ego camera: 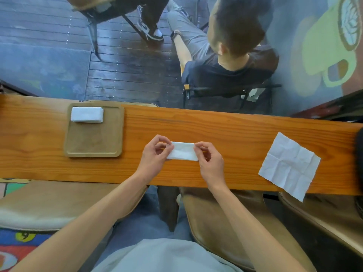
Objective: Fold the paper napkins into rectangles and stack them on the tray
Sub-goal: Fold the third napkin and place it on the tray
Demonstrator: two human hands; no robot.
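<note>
My left hand (155, 154) pinched the left end of the folded napkin (182, 153) between thumb and fingertips; my right hand (210, 160) pinched its right end likewise. The napkin lay as a narrow rectangle on the wooden counter (225, 130). A stack of folded napkins (87, 114) sat in the tray (94, 140) at its far-left corner. One unfolded napkin (288, 165) lay well to the right.

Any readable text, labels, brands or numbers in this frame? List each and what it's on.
"9": possibly, a yellow shape on the colourful floor mat, lower left; too blurred to be sure.
Nothing printed on the napkin stack, tray, held napkin or unfolded napkin.
Green mug mural: picture only, no lettering.
</note>
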